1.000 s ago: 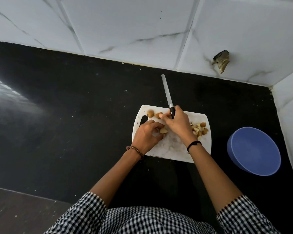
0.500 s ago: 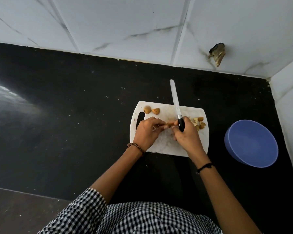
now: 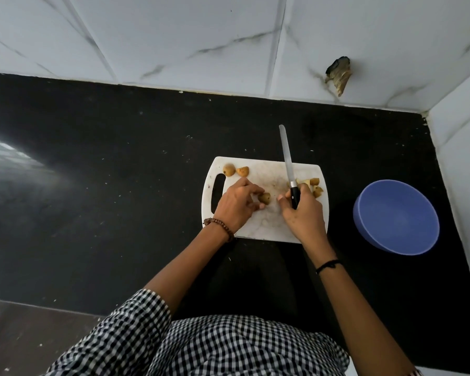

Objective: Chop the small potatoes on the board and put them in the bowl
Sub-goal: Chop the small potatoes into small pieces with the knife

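A white cutting board [image 3: 266,229] lies on the black counter. My left hand [image 3: 235,204] pinches a small potato piece [image 3: 265,198] at the board's middle. My right hand [image 3: 303,213] grips the black handle of a long knife [image 3: 288,158], whose blade points away over the board's far edge. Chopped potato pieces [image 3: 314,185] are heaped at the board's right side, partly hidden by my right hand. A small potato [image 3: 229,169] and a cut piece [image 3: 243,171] sit at the board's far left. The blue bowl [image 3: 396,217] stands to the right of the board and looks empty.
The black counter [image 3: 106,185] is bounded by white marbled wall tiles [image 3: 201,36] at the back and right. A broken patch in the tiles [image 3: 339,74] shows at the back wall. The counter's front edge runs at lower left.
My hands have drawn apart: the left holds a potato piece at mid-board, the right with the knife has shifted slightly right toward the chopped heap.
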A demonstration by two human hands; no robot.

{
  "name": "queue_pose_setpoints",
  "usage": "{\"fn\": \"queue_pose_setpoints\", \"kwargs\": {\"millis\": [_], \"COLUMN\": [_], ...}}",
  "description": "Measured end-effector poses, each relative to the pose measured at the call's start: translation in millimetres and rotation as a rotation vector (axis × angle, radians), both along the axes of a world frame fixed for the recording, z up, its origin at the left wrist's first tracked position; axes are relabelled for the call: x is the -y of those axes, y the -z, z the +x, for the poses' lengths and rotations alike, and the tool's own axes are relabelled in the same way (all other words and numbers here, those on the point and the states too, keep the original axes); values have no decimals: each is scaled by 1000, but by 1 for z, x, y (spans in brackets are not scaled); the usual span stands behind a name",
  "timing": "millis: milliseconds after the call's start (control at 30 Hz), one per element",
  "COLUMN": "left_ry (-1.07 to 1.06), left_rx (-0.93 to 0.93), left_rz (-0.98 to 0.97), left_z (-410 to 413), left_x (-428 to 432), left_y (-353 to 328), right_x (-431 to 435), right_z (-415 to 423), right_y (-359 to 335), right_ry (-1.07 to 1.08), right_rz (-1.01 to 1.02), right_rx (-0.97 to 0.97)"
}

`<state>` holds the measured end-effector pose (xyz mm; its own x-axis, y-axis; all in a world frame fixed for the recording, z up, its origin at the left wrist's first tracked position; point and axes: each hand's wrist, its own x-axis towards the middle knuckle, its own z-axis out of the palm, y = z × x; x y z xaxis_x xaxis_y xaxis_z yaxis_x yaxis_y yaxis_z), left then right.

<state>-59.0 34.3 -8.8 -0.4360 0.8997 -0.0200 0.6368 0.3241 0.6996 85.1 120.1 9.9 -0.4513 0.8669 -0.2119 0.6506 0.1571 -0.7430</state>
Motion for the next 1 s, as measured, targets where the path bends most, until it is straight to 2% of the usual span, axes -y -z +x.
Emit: {"fn": "queue_pose_setpoints", "kwargs": {"millis": [233, 433, 700, 1000], "left_ry": [-40, -77, -99, -115], "left_rx": [22, 17, 40, 10], "left_rz": [42, 29, 44, 29], "left_z": [0, 4, 5, 9], "left_x": [-1, -5, -6, -7], "left_y": [2, 0, 1, 1], "right_x": [25, 40, 55, 63], "right_z": [19, 25, 23, 25], "right_y": [-7, -11, -8, -10], "right_ry": [4, -32, -110, -135], "right_rz": [-84, -65, -31, -10], "right_rx": [26, 33, 201, 303]}}
